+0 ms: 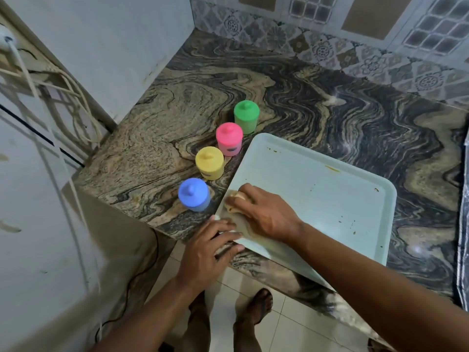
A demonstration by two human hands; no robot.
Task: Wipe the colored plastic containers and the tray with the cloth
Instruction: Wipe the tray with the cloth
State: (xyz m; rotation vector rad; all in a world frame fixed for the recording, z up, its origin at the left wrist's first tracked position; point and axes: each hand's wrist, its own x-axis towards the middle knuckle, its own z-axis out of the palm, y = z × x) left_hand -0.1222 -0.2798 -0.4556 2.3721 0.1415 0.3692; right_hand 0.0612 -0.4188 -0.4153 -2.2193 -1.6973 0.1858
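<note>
A pale blue-grey tray [317,189] lies on the marbled counter, its near corner past the counter's front edge. My right hand [264,212] presses a crumpled beige cloth [234,203] onto the tray's left part, fingers curled over it. My left hand [210,247] grips the tray's near-left corner. Left of the tray stand a green [246,117], a pink [229,139], a yellow [209,163] and a blue [194,194] lidded container in a diagonal row. Brown specks and smears mark the tray's far rim and right side.
The marbled granite counter [330,102] stretches back to a patterned tiled wall [317,49]. A white appliance [30,199] with cords stands at the left. My sandalled feet [256,308] show on the tiled floor below. A patterned fabric [463,224] edges the right.
</note>
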